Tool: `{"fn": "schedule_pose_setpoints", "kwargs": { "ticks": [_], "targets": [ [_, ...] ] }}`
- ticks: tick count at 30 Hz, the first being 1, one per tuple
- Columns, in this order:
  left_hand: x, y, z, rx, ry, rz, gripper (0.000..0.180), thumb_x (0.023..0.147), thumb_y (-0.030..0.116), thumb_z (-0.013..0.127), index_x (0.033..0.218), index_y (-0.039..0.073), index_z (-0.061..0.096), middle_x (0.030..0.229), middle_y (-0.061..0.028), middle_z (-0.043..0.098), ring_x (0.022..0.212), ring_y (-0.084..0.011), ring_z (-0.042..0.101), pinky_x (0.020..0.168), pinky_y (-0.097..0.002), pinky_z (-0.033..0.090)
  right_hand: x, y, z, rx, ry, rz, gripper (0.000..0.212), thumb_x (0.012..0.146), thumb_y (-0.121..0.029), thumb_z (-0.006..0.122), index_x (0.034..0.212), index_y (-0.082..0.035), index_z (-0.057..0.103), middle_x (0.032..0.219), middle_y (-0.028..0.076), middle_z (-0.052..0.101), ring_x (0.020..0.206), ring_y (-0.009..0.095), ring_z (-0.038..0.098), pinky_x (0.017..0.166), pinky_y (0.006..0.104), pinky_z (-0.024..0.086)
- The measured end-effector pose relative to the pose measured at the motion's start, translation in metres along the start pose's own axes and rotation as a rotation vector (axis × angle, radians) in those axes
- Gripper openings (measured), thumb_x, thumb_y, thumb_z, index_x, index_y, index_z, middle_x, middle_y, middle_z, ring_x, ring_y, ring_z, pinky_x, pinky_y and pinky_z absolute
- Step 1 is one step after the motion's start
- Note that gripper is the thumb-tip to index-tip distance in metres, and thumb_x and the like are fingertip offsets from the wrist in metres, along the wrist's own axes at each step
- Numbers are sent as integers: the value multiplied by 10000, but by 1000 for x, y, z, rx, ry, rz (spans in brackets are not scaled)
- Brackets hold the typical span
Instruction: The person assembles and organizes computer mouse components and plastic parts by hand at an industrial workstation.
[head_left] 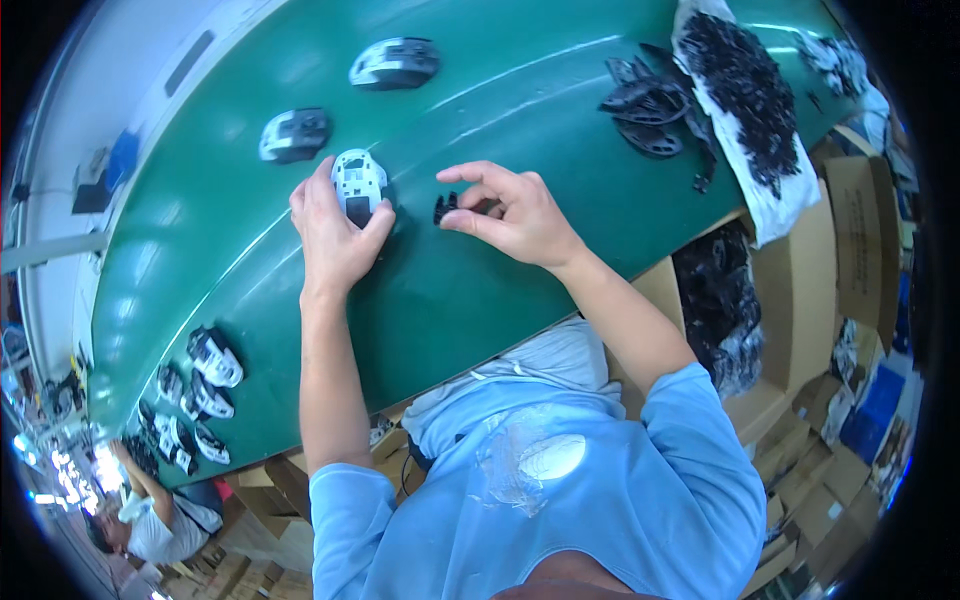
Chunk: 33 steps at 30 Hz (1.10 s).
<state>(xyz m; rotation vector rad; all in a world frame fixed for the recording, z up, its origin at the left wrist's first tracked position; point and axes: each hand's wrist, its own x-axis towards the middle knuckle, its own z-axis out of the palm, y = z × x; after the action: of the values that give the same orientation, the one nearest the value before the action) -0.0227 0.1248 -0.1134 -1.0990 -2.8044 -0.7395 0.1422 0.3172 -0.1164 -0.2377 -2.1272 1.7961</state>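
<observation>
I see the green conveyor belt (480, 300) filling most of my view. On a white sheet at its far right lies a heap of small black parts (745, 85). My left hand (335, 235) wraps thumb and fingers around a white mouse shell (358, 185) resting on the belt. Just beside it, my right hand (515, 215) pinches a small black part (446, 207) between thumb and forefinger, the other fingers curled loosely.
</observation>
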Motion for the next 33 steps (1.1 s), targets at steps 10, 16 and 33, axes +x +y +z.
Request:
{"fn": "schedule_pose_setpoints", "kwargs": {
  "ticks": [10,16,33],
  "targets": [
    [-6,50,51,-1695,-336,-418,615,908,312,650,1400,-9,469,1004,-116,628,735,-183,616,575,-334,530,0,20,-12,-107,296,-349,171,841,-95,851,987,-48,774,761,37,700,636,83,593,548,226,463],
    [-12,61,49,-1706,-313,-438,669,875,252,690,1446,4,443,1129,-124,644,932,-197,668,794,-343,577,-1,8,-6,-200,209,-464,162,799,-29,833,953,-58,789,755,53,694,603,145,591,532,285,444],
    [-25,77,54,-1508,-139,-202,859,804,149,826,1498,50,329,1303,-117,542,1176,-221,587,1005,-378,506,-3,20,-8,501,132,95,155,893,-66,812,964,-21,681,860,8,712,768,39,636,695,199,516]
  ]
}}
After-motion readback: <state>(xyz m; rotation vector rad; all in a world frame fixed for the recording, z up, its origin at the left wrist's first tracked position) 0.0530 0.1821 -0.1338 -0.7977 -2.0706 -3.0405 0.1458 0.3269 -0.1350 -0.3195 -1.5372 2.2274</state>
